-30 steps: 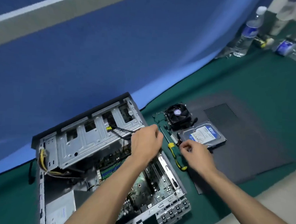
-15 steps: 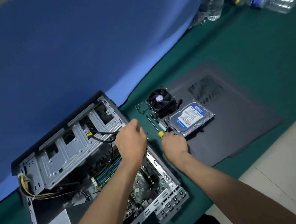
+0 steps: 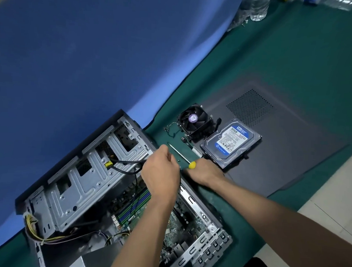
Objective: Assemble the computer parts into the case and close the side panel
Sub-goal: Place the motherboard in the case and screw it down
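Dim, soft light — curved edges

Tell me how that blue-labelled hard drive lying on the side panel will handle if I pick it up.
The hard drive looks like a rigid metal block, so probably stiff and heavy for its size. It lies flat on the side panel, so it shouldn't roll or tip. Its smooth casing may slide, and drives are typically shock-sensitive, so grip the edges.

Hard drive (image 3: 230,143) lies on side panel (image 3: 293,139), right of case (image 3: 91,180).
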A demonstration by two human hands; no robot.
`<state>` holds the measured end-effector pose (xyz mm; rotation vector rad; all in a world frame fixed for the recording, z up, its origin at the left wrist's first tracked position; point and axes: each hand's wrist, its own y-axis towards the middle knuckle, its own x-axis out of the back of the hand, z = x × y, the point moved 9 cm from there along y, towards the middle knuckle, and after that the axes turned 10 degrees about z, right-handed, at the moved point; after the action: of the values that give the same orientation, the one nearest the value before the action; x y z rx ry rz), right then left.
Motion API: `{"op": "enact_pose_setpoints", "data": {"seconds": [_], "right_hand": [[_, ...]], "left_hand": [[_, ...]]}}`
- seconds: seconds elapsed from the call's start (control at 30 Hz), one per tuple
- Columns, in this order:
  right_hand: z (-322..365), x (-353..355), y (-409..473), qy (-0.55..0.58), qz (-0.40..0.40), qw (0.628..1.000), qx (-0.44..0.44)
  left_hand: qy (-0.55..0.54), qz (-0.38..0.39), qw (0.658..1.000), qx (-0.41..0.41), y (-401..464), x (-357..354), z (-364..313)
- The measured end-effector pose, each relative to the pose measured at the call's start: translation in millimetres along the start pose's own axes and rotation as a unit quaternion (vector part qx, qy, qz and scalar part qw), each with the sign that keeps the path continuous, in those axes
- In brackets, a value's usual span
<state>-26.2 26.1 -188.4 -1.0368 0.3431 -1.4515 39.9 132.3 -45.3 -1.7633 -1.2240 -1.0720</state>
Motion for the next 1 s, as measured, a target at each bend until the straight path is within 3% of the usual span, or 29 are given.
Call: {"op": "enact_pose_setpoints", "data": {"seconds": [0.47,0.6,0.77,0.87,1.0], "right_hand": [[25,-3,31,-0.117,-0.064,0.990,0.046],[28,-7,32,-0.187,-0.065,0.978,0.062],[29,-8,27,-0.187,-0.049,0.978,0.073],[19,-7,25,-0.104,-0.055,0.991,0.063],[3,3,12,0.183,-0.066,0.979,0.064]], "left_hand": [[0.012,0.019,1.000,0.015,2,-3,2],[0.010,0.017,1.000,0.009,1,-2,1],[0.000,0.002,1.000,-0.013,1,-2,-2],[-0.004,-0.018,1.000,-0.024,0,2,-3],[-0.018,-0.025,0.999,-0.034,0,3,-1]]}}
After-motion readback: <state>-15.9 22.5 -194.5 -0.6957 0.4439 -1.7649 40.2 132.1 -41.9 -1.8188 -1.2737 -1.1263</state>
